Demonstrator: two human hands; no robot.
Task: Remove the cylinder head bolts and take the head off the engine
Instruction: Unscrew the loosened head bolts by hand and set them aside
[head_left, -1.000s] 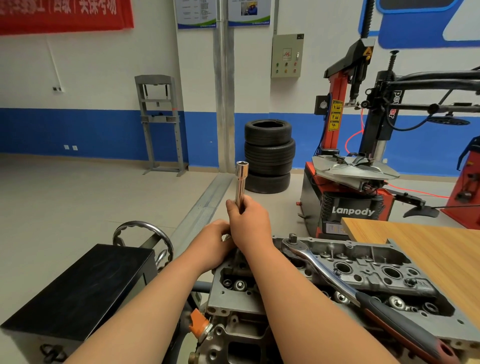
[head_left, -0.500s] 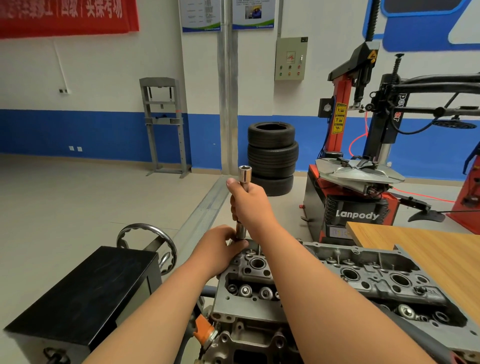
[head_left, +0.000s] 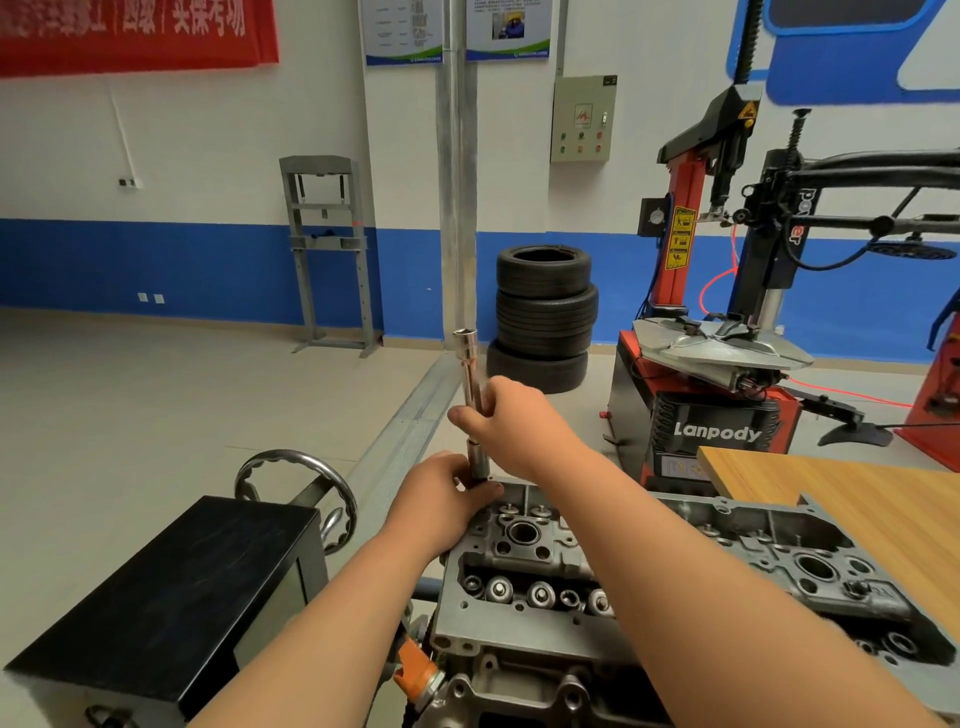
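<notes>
Well right of where the right hand and the left hand grip the socket bar, about level with that grip, white letters spell "Lanpody" on the black front panel of the tyre changer. Higher and farther right, sideways white letters on its black arm read roughly "power", with a break in the word. Above and right of the grip, a yellow warning label on the red column shows black pictograms, its print too small to read. Higher still sits a yellow triangle sign. Far up and left, a red banner carries large pale Chinese characters, blurred and cut off. Straight above the grip, the wall posters bear unreadable small print.
</notes>
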